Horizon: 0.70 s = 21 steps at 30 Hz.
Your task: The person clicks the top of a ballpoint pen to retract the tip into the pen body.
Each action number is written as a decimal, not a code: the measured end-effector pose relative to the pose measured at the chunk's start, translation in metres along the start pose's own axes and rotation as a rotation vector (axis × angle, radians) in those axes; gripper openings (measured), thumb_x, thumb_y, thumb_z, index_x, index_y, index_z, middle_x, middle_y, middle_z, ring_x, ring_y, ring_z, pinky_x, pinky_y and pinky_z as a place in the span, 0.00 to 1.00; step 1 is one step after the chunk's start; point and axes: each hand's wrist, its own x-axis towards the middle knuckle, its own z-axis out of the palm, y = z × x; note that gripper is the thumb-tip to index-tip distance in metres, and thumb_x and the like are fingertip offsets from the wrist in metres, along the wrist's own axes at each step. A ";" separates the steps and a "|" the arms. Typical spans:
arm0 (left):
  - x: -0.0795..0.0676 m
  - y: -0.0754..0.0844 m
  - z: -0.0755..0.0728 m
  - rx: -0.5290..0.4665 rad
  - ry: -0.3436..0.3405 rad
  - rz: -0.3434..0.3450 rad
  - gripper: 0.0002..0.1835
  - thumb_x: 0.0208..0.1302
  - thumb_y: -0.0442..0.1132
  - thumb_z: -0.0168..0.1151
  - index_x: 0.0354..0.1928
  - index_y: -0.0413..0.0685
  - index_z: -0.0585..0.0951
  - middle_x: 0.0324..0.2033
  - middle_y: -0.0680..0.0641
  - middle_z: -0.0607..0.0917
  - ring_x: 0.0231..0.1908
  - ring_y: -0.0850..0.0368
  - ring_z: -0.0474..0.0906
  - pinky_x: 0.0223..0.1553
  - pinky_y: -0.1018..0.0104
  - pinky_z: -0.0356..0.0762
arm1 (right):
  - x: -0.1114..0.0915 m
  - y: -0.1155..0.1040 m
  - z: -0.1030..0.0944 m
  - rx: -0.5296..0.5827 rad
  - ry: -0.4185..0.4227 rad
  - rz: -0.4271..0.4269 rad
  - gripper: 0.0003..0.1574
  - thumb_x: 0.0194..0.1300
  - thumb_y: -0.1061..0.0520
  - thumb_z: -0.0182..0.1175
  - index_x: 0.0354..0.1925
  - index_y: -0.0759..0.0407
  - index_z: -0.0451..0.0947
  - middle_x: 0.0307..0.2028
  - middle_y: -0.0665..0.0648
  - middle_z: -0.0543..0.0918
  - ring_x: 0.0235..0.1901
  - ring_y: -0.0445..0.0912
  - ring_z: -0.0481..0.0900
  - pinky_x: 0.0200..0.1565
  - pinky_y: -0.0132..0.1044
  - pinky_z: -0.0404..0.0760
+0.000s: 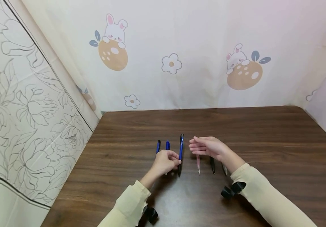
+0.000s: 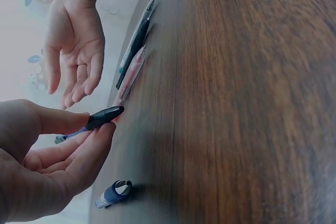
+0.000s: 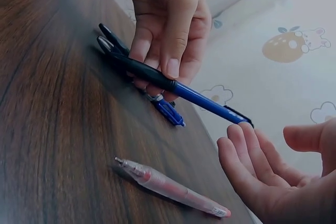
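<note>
Between thumb and fingers, my left hand pinches a blue pen with a black grip, and the right wrist view shows it raised over the table. My right hand is held out above the table with relaxed fingers and nothing in them. Its fingertips come near the clip end of the pinched pen in the right wrist view. Under that hand lies a pink pen, partly covered in the head view. Two more blue pens, one on the left and one with a blue clip, lie by my left hand.
A black pen and a clear-barrelled pen lie to the right of the pink one. The brown wooden table ends at a patterned curtain. Black camera mounts sit at both sleeves.
</note>
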 end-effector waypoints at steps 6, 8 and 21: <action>0.000 0.002 0.002 0.027 0.021 -0.027 0.05 0.56 0.30 0.67 0.33 0.34 0.83 0.26 0.40 0.88 0.24 0.48 0.87 0.25 0.67 0.85 | -0.004 0.001 -0.001 -0.067 0.013 -0.026 0.36 0.74 0.50 0.49 0.63 0.81 0.60 0.41 0.55 0.87 0.42 0.40 0.86 0.51 0.36 0.85; 0.000 0.004 0.003 0.055 0.034 -0.040 0.05 0.55 0.30 0.68 0.32 0.34 0.83 0.25 0.41 0.87 0.23 0.50 0.86 0.23 0.69 0.84 | -0.005 0.001 -0.001 -0.096 0.017 -0.034 0.35 0.74 0.50 0.49 0.62 0.81 0.61 0.42 0.57 0.87 0.42 0.41 0.86 0.51 0.37 0.85; -0.001 0.006 0.009 0.240 0.105 0.026 0.05 0.53 0.29 0.68 0.24 0.37 0.82 0.16 0.46 0.85 0.12 0.65 0.74 0.14 0.76 0.74 | -0.012 -0.001 -0.001 -0.267 0.039 -0.060 0.31 0.74 0.53 0.50 0.56 0.83 0.67 0.40 0.62 0.87 0.40 0.44 0.87 0.50 0.40 0.85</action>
